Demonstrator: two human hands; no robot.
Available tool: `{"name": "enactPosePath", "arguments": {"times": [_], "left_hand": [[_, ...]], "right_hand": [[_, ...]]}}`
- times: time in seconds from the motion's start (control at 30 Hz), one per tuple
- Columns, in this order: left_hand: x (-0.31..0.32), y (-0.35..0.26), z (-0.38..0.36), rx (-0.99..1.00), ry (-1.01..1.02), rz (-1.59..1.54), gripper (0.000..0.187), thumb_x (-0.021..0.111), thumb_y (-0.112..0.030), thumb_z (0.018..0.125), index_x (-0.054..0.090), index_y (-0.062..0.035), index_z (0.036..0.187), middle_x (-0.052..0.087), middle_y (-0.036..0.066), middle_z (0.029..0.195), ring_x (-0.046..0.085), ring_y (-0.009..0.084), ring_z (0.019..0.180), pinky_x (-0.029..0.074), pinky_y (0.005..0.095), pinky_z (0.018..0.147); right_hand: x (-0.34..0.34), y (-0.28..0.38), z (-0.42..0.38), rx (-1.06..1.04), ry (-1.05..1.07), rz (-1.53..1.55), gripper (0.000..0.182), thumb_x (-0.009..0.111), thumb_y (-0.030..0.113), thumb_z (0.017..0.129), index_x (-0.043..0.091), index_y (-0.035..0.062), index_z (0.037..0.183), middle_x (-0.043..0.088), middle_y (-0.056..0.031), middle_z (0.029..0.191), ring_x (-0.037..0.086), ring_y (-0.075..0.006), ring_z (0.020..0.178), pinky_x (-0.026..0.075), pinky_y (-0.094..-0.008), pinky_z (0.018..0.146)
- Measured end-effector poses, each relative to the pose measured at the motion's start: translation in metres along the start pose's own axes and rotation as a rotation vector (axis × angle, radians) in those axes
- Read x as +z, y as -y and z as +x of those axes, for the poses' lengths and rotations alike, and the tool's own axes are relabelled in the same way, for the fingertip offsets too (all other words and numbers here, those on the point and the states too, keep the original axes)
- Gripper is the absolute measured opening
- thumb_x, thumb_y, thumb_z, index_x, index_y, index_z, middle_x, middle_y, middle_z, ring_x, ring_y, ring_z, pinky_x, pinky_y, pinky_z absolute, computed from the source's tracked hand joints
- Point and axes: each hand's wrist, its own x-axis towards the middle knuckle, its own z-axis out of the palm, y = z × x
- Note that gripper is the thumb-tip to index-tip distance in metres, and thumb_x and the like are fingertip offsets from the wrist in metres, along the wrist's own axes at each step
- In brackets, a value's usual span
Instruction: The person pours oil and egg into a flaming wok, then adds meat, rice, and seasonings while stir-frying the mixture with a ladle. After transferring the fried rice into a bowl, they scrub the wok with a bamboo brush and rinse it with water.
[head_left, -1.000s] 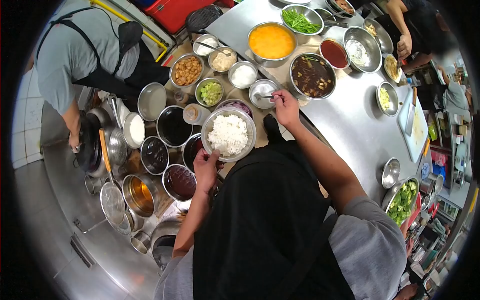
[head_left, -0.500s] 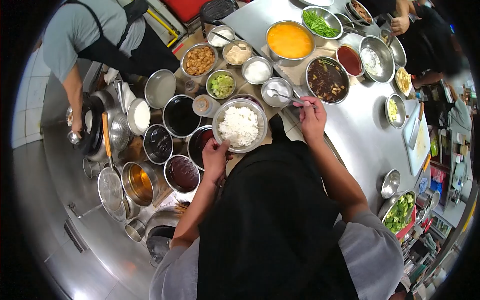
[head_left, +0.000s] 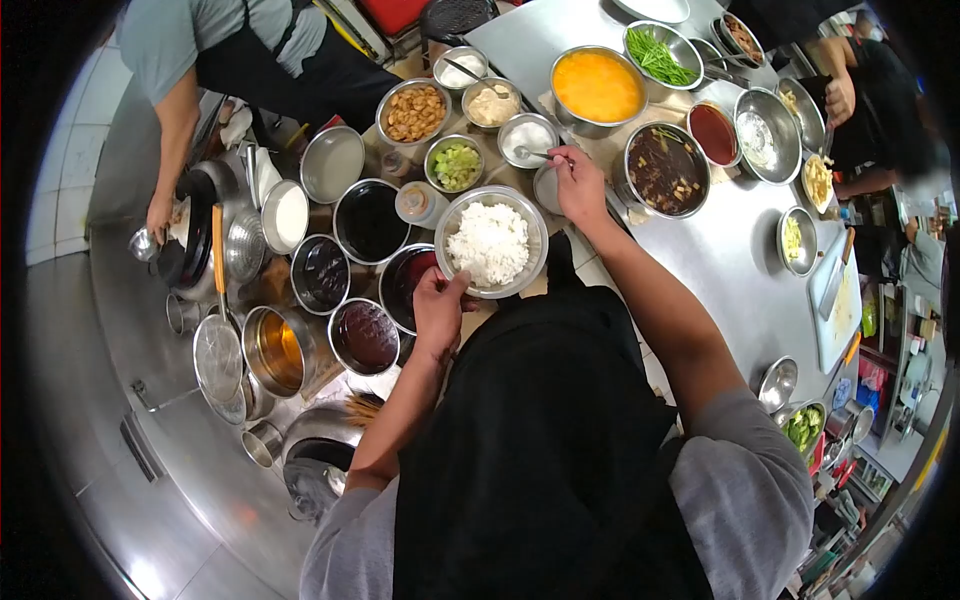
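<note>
A metal bowl [head_left: 537, 262] of white rice [head_left: 488, 245] is in front of my apron, its near left rim gripped by my left hand [head_left: 440, 305]. My right hand [head_left: 580, 185] pinches the handle of a small spoon [head_left: 525, 153]. The spoon's tip is over a bowl of white powder [head_left: 525, 132]. Under my right hand, another small metal bowl [head_left: 546, 190] is partly hidden. A bowl of chopped green vegetable [head_left: 455, 167] and a squeeze bottle [head_left: 418, 204] stand just beyond the rice bowl.
Pots of dark sauce [head_left: 372, 222] crowd the left side. Right lie a pot of dark broth [head_left: 665, 170], a pot of orange liquid [head_left: 598, 85], and a knife [head_left: 834, 275] on a cutting board [head_left: 840, 310]. One co-worker's hand [head_left: 160, 215] is at the left, another's [head_left: 840, 98] at upper right.
My right hand has moved up and left with the spoon, from the small bowl to the white powder bowl. The rice bowl stays in my left hand.
</note>
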Motion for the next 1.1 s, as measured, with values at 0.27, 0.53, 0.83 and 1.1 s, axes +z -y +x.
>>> {"name": "enactPosePath", "arguments": {"times": [0.27, 0.53, 0.83, 1.1], "left_hand": [[-0.004, 0.014, -0.009, 0.001, -0.081, -0.093, 0.013, 0.071, -0.013, 0.101, 0.061, -0.0046, 0.099, 0.073, 0.007, 0.093, 0.068, 0.0115, 0.072, 0.058, 0.0257, 0.061], [0.011, 0.011, -0.003, -0.015, -0.12, -0.184, 0.013, 0.071, -0.013, 0.102, 0.06, -0.0066, 0.1, 0.072, 0.007, 0.092, 0.069, 0.0139, 0.071, 0.056, 0.0265, 0.062], [0.033, -0.003, -0.005, 0.035, -0.172, -0.223, 0.014, 0.071, -0.011, 0.101, 0.059, -0.0049, 0.098, 0.072, 0.009, 0.09, 0.068, 0.0144, 0.067, 0.055, 0.027, 0.059], [0.032, 0.005, -0.035, 0.034, -0.287, -0.23, 0.009, 0.07, -0.008, 0.101, 0.063, -0.0019, 0.101, 0.073, 0.009, 0.091, 0.068, 0.013, 0.067, 0.055, 0.0252, 0.058]], "right_hand": [[-0.013, -0.015, 0.007, 0.362, -0.066, 0.551, 0.018, 0.055, 0.012, 0.108, 0.069, 0.0016, 0.114, 0.078, -0.0117, 0.092, 0.063, -0.0126, 0.067, 0.049, -0.0285, 0.064], [-0.059, 0.056, -0.027, 0.286, 0.023, 0.8, 0.02, 0.053, 0.013, 0.108, 0.068, 0.0013, 0.115, 0.077, -0.0121, 0.096, 0.045, -0.0048, 0.058, 0.037, -0.0219, 0.053], [0.023, 0.02, 0.068, -0.158, 0.041, 0.166, 0.019, 0.058, 0.011, 0.108, 0.07, 0.0009, 0.118, 0.078, -0.0119, 0.098, 0.076, -0.0232, 0.092, 0.056, -0.0349, 0.083], [0.053, -0.01, 0.103, -0.168, 0.126, -0.01, 0.015, 0.061, 0.01, 0.103, 0.072, 0.0036, 0.112, 0.076, -0.0172, 0.095, 0.073, -0.0338, 0.087, 0.056, -0.0396, 0.081]]}}
